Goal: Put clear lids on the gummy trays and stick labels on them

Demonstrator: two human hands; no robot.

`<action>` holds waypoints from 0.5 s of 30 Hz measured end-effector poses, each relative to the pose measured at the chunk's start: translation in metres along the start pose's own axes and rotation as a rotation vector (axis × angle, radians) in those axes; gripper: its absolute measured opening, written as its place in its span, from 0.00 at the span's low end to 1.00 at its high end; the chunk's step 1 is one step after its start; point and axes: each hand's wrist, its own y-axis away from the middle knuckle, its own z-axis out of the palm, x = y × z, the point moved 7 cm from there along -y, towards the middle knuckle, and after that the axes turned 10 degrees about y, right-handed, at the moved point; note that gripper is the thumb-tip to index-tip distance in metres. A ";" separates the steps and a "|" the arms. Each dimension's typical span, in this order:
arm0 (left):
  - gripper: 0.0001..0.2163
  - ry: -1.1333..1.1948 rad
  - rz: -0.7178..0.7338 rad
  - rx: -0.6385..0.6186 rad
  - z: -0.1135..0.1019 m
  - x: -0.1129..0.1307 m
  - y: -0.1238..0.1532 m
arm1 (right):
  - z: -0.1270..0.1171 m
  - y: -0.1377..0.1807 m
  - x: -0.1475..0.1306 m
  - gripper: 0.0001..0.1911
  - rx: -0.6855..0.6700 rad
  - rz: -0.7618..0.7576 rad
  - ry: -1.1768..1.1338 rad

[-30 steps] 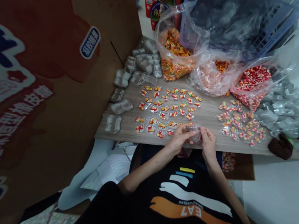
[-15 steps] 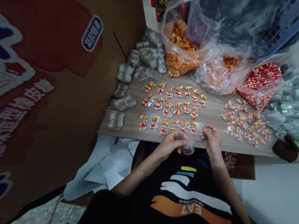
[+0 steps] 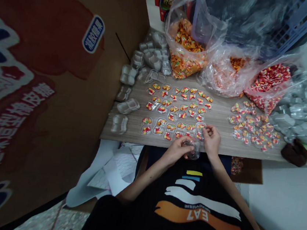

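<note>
My left hand (image 3: 178,149) is closed around clear, curved plastic lids (image 3: 194,153) just past the table's front edge. My right hand (image 3: 211,140) pinches the edge of a thin clear lid lying over the last tray of the front row (image 3: 199,131); the fingers partly cover it. Small clear trays (image 3: 182,112) stand in three rows on the table, each holding red and orange-yellow gummy candies.
Bags of orange candy (image 3: 187,60) and red candy (image 3: 269,84) stand at the back, with a crumpled bag (image 3: 224,75) between. Clear plastic shells lie left (image 3: 119,124) and right (image 3: 299,113). More filled packs (image 3: 252,126) are heaped right. A large carton (image 3: 61,100) walls the left.
My right hand has moved left and brought the clear lid from beside the last front-row tray onto it. My left hand stays in place with its lids.
</note>
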 end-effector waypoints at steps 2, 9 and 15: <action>0.13 0.006 -0.001 0.001 0.000 -0.001 -0.001 | -0.002 0.000 -0.001 0.15 0.006 -0.045 0.096; 0.13 0.025 0.005 0.006 -0.003 -0.003 -0.003 | -0.009 0.007 -0.022 0.14 0.037 -0.277 0.350; 0.13 0.018 -0.013 0.014 -0.007 -0.003 -0.003 | -0.001 0.025 -0.041 0.19 -0.094 -0.641 0.480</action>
